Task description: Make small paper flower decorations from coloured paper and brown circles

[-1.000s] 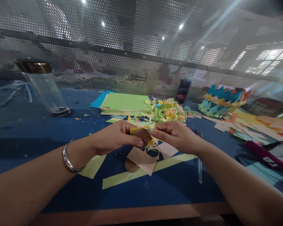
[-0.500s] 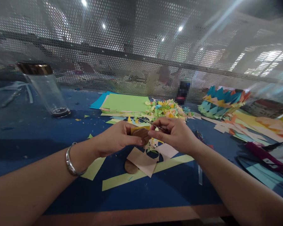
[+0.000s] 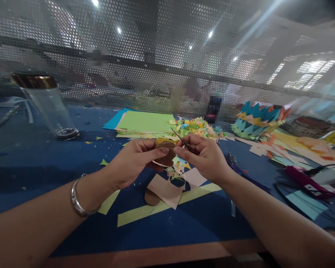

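Between the thumb and fingers of my left hand (image 3: 134, 160), which wears a silver bangle, is a brown round disc (image 3: 165, 157). Yellow paper (image 3: 161, 140) sticks up behind the disc's top edge, held in the same grip. My right hand (image 3: 208, 156) is closed around small scissors (image 3: 182, 137), whose thin blades point up and to the left, just beside the paper. The scissors' handles are mostly hidden by my fingers. Below both hands lie a pink paper piece (image 3: 165, 190), a second brown disc (image 3: 151, 198) partly under it, and a long pale green strip (image 3: 134, 216).
Green and blue paper sheets (image 3: 146, 121) are stacked at the back, beside a heap of colourful paper scraps (image 3: 197, 127). A glass bottle (image 3: 51, 108) stands left. To the right are a zigzag-edged paper crown (image 3: 258, 119), loose cut paper and a purple power strip (image 3: 303, 180) with cables.
My left hand has turned the brown disc so more of its face shows. The scissors' blades now point more steeply upward. The whole scene has shifted slightly left in view.
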Demonstrator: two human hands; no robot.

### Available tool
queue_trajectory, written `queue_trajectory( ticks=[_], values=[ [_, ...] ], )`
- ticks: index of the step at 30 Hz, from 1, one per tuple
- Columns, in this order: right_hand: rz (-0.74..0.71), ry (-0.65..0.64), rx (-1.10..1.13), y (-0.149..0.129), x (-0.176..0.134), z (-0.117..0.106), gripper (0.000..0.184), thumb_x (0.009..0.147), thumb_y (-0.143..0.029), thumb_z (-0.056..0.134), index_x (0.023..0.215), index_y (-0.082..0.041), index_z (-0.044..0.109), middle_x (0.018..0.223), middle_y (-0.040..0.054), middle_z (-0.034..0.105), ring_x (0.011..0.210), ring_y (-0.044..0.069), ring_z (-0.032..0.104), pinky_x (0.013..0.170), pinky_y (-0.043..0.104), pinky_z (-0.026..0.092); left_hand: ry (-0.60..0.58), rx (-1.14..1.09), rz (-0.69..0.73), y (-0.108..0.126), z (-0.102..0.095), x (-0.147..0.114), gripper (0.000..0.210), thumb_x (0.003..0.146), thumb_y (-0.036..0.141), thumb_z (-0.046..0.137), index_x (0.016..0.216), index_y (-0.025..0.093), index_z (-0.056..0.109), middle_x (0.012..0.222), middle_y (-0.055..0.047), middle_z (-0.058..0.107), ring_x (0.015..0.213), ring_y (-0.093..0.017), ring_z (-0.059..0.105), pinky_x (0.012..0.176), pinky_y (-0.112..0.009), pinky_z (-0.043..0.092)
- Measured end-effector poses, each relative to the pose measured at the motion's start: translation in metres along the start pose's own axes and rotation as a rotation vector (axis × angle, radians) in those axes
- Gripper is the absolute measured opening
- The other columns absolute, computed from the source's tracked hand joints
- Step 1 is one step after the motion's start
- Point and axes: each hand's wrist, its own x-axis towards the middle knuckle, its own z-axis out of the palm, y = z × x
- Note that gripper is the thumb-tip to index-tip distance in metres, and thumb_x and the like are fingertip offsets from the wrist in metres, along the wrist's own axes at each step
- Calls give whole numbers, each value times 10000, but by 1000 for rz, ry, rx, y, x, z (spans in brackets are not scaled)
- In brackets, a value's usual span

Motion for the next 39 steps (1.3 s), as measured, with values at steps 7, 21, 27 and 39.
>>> queue_trajectory(
  ticks=[7,21,27,39],
  values=[
    [60,-48,87,-5,-2,-5,422,962,-543,501,788,-173,607,537,-78,286,470,63,257,457,245,203,107,89,102,3,-2,3,217,851,341,680,1006,211,760,931,-66,769,730,-134,673,536,-204,401],
    [144,-104,31,-3,-1,-6,481,948,-598,481,714,-183,542,520,-75,300,455,57,251,439,236,206,259,37,214,2,-5,5,234,834,356,705,991,191,757,916,-56,752,759,-148,671,586,-225,444],
    [135,-121,14,-5,0,-6,493,941,-615,478,707,-185,540,507,-83,282,441,56,224,432,238,207,216,40,197,1,-5,5,225,847,353,699,1013,211,751,948,-43,760,759,-133,668,602,-218,446],
    [145,-116,6,-7,-1,-6,506,930,-630,478,693,-186,536,509,-84,269,435,62,216,420,238,199,157,87,195,5,-3,3,290,845,372,692,1073,199,741,985,-84,765,800,-179,673,604,-252,444]
  ],
)
